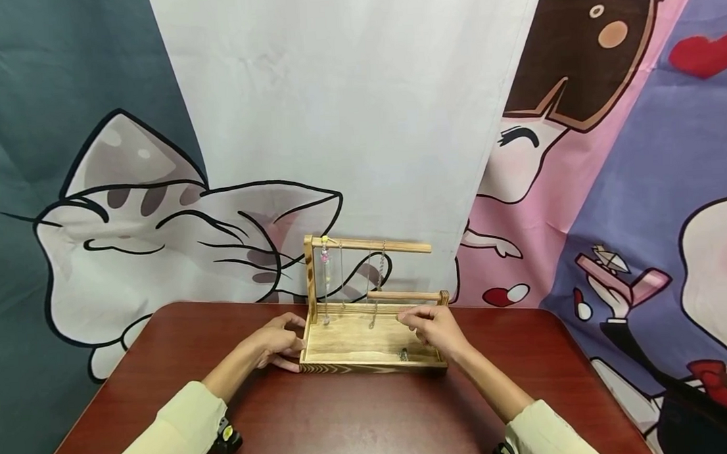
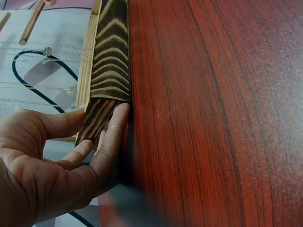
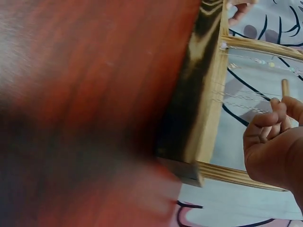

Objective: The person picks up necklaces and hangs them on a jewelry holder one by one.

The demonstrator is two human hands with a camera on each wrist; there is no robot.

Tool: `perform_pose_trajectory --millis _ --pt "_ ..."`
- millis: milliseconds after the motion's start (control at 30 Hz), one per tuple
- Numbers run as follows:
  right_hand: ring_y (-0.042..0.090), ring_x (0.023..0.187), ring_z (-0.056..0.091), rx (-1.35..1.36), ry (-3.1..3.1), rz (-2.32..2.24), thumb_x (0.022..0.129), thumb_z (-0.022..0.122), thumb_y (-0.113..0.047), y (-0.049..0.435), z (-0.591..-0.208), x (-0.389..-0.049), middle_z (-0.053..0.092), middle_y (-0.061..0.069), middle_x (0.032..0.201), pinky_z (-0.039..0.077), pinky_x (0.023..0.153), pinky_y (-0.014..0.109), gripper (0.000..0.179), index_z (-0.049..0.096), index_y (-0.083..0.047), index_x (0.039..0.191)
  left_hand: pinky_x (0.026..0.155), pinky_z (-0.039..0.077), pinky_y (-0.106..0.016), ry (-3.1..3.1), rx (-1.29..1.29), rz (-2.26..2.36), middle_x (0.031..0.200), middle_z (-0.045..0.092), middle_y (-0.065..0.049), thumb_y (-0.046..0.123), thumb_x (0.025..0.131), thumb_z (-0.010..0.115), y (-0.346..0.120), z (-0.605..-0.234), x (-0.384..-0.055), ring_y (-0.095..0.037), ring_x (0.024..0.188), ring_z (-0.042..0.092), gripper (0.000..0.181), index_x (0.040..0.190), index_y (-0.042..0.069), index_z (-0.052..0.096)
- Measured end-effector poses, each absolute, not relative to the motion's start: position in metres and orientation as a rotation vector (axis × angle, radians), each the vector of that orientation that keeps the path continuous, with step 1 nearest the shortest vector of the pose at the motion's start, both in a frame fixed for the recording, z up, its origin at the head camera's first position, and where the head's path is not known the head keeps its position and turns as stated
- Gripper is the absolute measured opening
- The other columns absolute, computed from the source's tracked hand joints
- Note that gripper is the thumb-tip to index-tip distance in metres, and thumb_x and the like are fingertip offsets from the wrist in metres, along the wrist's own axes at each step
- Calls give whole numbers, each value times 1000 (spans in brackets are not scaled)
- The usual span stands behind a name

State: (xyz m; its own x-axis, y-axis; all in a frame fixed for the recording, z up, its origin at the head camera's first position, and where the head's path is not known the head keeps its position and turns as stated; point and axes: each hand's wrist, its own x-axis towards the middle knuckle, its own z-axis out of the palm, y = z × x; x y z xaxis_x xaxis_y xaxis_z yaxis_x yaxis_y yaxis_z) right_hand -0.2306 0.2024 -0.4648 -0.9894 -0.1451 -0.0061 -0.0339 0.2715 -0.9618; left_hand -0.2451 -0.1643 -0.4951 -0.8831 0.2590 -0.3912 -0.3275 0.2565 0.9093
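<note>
A wooden jewelry stand with a shallow tray base stands on the table. My left hand grips its left end; in the left wrist view the thumb lies at the upper edge and fingers press the end face. My right hand is over the tray's right part, below the lower bar, thumb and fingers curled together. Nothing shows clearly between those fingertips. Thin necklaces and a colorful beaded strand hang from the upper bar. A small silver piece lies in the tray.
The reddish-brown table extends around the stand. Behind it hangs a printed cloth with cartoon figures. The upper bar's right end sticks out freely, as does the lower bar's left end.
</note>
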Motion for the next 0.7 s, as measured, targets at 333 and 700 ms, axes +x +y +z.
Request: perform_pose_trajectory --millis 333,700 --pt "8 78 64 -427 2861 -1132 98 85 -18 206 -478 -229 84 4 88 53 69 22 9 89 -12 92 73 75 -48 2069 -98 1654 108 70 -23 -10 99 64 -162 -493 -248 -26 88 78 61 155 -1 42" --pt "19 70 67 -332 3020 -557 83 98 -25 198 -480 -228 77 -5 74 61 64 49 23 82 -24 68 72 75 -49 2087 -105 1651 106 71 -24 -10 97 65 -161 -493 -246 -25 86 78 60 153 -1 44"
